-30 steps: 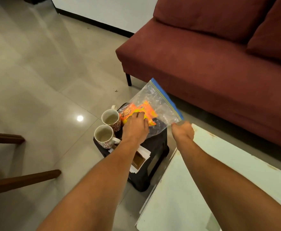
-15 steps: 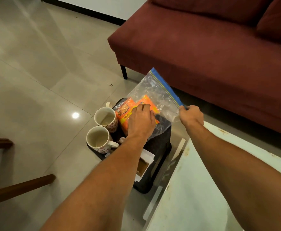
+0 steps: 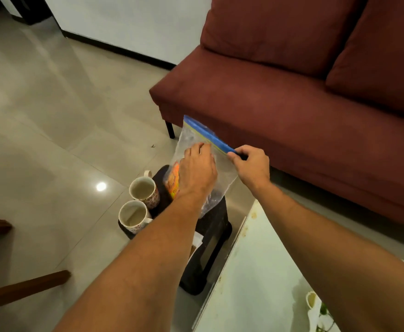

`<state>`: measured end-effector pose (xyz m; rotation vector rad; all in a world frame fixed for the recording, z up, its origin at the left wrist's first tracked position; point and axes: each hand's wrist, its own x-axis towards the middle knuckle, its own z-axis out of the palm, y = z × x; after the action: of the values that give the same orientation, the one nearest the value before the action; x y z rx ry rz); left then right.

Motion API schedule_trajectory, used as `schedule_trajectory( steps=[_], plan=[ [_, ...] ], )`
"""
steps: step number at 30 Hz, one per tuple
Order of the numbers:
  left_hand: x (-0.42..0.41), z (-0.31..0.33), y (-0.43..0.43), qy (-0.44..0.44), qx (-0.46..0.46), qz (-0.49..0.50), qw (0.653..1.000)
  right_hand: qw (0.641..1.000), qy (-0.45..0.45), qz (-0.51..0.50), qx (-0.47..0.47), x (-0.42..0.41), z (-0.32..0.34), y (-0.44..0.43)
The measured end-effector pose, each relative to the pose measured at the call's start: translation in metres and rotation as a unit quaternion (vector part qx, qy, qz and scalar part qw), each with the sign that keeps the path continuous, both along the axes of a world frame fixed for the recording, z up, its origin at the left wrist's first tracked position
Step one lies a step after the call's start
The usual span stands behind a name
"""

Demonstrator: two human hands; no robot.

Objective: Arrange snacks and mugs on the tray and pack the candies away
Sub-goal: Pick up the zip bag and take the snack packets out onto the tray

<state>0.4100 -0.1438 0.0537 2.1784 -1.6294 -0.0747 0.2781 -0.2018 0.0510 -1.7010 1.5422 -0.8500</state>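
Pinched in the right hand (image 3: 252, 167), the blue zip strip (image 3: 208, 135) of the clear bag (image 3: 193, 144) stands over the black stool (image 3: 210, 236); the left hand (image 3: 197, 173) lies flat on the bag, fingers (image 3: 197, 148) near the seal. Packing the orange candies (image 3: 173, 179) seems nearly done, so next comes pressing the strip closed along its length. Both forearms reach forward, beside two mugs (image 3: 138, 202).
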Motion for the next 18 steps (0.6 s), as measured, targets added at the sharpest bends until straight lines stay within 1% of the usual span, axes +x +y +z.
schedule_trajectory(
  steps=[2, 5, 9, 11, 13, 15, 18],
  plan=[
    [-0.006, 0.036, 0.000, -0.015, -0.030, -0.006, 0.999, 0.999, 0.026, 0.038, -0.030, -0.009, 0.041, 0.008],
    [-0.019, 0.099, 0.000, -0.059, -0.078, -0.041, 0.994, 0.984, 0.100, 0.116, -0.089, -0.034, 0.106, 0.021],
    [-0.060, 0.190, 0.005, -0.120, -0.127, -0.158, 0.972, 0.965, 0.155, 0.150, -0.147, -0.095, 0.197, 0.036],
    [-0.095, 0.236, 0.009, -0.147, -0.138, -0.217, 0.955, 0.959, 0.175, 0.154, -0.163, -0.136, 0.247, 0.041],
    [-0.135, 0.279, 0.016, -0.146, -0.128, -0.265, 0.945, 0.956, 0.187, 0.142, -0.174, -0.180, 0.293, 0.051],
    [-0.175, 0.316, 0.023, -0.143, -0.120, -0.305, 0.934, 0.956, 0.194, 0.113, -0.187, -0.224, 0.333, 0.062],
    [-0.241, 0.366, 0.039, -0.161, -0.138, -0.342, 0.915, 0.958, 0.198, 0.061, -0.197, -0.294, 0.384, 0.089]
  ],
)
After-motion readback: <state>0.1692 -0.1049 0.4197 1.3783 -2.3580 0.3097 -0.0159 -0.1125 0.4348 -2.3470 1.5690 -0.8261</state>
